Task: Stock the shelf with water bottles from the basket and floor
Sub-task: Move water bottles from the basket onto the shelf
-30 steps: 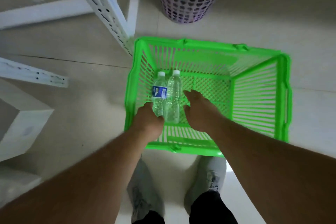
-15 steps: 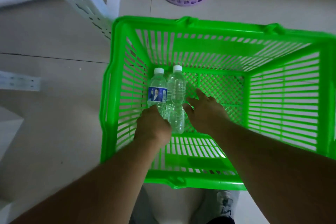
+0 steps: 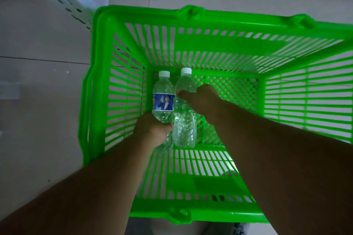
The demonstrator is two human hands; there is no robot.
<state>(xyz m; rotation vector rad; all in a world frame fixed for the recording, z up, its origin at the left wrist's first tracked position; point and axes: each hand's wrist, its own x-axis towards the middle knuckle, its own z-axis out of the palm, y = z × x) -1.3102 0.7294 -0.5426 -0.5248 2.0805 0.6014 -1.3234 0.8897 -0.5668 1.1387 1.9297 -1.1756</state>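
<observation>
Bottles of clear ribbed plastic with white caps lie side by side on the lattice floor of the green slatted basket [image 3: 286,47]. On the left, the labelled bottle [image 3: 163,99] has a blue band; the left hand [image 3: 152,129] curls round its lower half. Touching it on the right, the plain bottle [image 3: 184,126] is crinkled; the right hand [image 3: 202,99] closes over its upper body, below the neck.
</observation>
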